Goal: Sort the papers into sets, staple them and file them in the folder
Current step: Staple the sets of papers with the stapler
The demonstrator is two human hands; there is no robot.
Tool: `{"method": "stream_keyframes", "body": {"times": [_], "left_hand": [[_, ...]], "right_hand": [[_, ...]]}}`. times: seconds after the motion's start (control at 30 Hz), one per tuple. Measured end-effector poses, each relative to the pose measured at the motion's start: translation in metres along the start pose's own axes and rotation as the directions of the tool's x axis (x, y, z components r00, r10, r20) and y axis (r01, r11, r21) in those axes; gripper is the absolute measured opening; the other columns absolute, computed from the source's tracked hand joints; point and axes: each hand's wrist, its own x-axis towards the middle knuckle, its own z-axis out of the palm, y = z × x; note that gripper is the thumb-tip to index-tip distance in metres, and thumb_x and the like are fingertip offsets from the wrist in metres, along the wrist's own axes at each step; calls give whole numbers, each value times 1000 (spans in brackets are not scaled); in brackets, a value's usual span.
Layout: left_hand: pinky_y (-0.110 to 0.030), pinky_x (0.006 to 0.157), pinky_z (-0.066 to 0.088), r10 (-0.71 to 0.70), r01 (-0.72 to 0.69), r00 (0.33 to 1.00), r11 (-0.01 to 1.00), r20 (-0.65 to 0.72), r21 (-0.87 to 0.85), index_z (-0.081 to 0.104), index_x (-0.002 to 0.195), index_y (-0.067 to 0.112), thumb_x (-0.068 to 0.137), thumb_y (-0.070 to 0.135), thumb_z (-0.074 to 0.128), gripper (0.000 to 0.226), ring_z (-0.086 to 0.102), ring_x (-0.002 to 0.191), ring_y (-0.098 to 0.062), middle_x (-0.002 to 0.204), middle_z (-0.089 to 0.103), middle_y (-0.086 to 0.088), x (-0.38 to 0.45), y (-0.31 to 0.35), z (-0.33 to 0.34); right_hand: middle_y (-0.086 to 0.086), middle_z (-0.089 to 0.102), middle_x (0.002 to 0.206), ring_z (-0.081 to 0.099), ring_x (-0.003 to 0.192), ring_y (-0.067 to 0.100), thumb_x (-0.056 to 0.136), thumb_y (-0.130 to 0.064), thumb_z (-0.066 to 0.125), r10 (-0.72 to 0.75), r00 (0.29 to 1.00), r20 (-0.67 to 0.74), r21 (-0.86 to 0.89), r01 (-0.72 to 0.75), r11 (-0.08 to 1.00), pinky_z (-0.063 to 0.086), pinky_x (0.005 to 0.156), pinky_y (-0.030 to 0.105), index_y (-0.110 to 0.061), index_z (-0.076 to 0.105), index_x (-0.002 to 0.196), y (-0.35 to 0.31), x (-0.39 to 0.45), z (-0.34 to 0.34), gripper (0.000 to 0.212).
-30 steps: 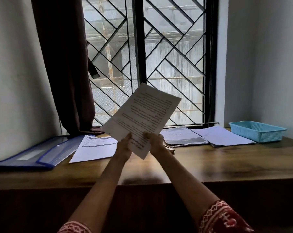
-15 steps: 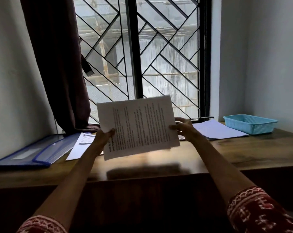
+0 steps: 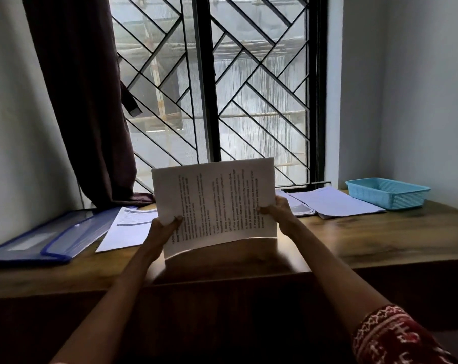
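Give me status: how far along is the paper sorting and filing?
Early. Done: some sorting, judging by the loose sheet beside the blue folder and the piles near the basket. In hand: the left hand and right hand grip a printed set edge-down on the desk. Left: stapling and filing; no stapler visible.

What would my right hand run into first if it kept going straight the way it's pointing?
Probably the stack of white papers lying on the wooden desk just behind the right hand, which grips the printed sheets. Depth is unclear, so the hand might pass above that stack toward the window grille.
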Motion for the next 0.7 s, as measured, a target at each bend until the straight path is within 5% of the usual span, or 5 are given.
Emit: {"method": "stream_keyframes", "body": {"times": [0.27, 0.4, 0.5, 0.6, 0.7], "left_hand": [[-21, 60, 54, -58, 60, 997, 997, 41, -48, 56, 114, 8, 94, 10, 51, 21, 64, 79, -17, 97, 65, -7, 0, -11, -4], [-30, 69, 49, -89, 87, 996, 988, -9, -130, 51, 125, 4, 96, 9, 46, 29, 58, 88, -21, 112, 57, -12, 13, -12, -3], [-39, 79, 48, -182, 145, 977, 949, -114, -279, 52, 122, 6, 97, 10, 45, 26, 55, 95, -26, 116, 57, -13, 30, -15, -7], [-36, 62, 50, -315, 187, 920, 874, -231, -448, 55, 108, 6, 96, 5, 46, 15, 53, 73, -20, 104, 56, -15, 49, -20, -10], [-33, 72, 45, -374, 197, 885, 840, -278, -506, 55, 89, 8, 94, 2, 47, 12, 47, 66, -12, 107, 53, -12, 63, -26, 0]], "right_hand": [[12, 64, 92, 62, 78, 25, 82, 12, 54, 48, 998, 29, -34, -47, 998, 56, 56, 23, -8, 59, 90, 11, 6, 7, 23], [9, 61, 93, 57, 84, 22, 98, -20, 46, -14, 990, -137, -135, -5, 991, 50, 68, 31, -12, 56, 100, 18, 32, 10, 12], [9, 63, 94, 58, 78, 23, 98, -17, 40, -66, 965, -254, -303, -14, 953, 44, 69, 29, -10, 59, 99, 24, 51, 10, 21], [12, 66, 110, 62, 96, 26, 89, -24, 59, 34, 999, -33, -668, -47, 742, 46, 83, 31, -9, 60, 113, 36, 61, 7, 29], [7, 64, 116, 59, 108, 23, 74, -44, 74, 190, 966, 175, -882, 68, 466, 44, 87, 26, -15, 63, 116, 44, 60, 16, 52]]}}
